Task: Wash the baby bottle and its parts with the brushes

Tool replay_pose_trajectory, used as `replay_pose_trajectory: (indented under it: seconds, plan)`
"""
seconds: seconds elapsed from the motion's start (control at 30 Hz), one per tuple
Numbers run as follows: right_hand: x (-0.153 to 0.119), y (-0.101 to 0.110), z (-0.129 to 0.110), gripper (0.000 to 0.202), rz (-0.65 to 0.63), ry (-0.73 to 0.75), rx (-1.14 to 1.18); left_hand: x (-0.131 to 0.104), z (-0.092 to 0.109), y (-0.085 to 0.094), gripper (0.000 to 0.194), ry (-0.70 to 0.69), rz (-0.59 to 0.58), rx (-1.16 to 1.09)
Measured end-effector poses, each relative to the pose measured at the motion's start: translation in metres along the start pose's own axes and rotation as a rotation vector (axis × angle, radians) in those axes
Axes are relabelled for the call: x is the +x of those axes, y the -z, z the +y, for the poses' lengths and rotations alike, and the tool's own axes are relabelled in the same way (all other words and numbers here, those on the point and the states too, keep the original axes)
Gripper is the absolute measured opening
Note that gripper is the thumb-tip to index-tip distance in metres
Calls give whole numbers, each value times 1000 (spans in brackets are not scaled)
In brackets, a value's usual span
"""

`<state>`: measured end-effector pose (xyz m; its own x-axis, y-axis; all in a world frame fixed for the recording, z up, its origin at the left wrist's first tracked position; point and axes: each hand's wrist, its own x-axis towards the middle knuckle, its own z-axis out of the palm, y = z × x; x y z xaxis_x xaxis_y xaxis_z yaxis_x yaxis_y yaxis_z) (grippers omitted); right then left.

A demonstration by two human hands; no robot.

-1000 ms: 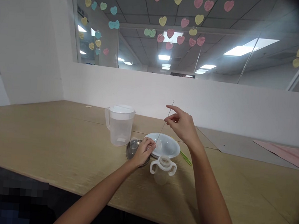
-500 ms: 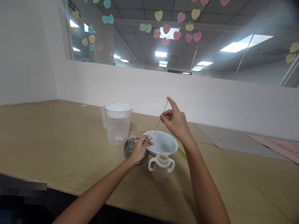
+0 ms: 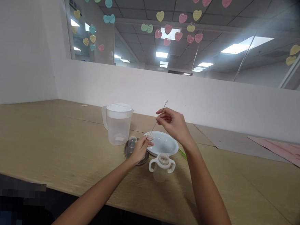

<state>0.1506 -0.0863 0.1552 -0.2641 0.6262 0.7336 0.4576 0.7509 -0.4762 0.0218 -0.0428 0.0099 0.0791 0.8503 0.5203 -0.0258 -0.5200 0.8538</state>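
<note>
The left hand [image 3: 140, 150] pinches a small clear part [image 3: 150, 136], probably a bottle nipple, beside the bowl [image 3: 163, 144]; the right hand [image 3: 173, 123] pinches a thin wire brush [image 3: 158, 120]. The part looks light, soft, perhaps slippery: best gripped by its rim.

Indoor ceiling light, hazy glare upper right, dark corner, soft fine detail.
</note>
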Motion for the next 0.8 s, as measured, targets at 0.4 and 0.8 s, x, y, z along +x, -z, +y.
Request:
replay_pose_trajectory:
  seconds: [0.4, 0.8]
  plan:
    - [0, -11, 1, 15, -39, 96, -132, 1, -2, 0, 38, 17, -2, -10]
    - [-1, -8, -1, 17, -75, 68, -124, -5, 8, 0, 30, -46, -18, 140]
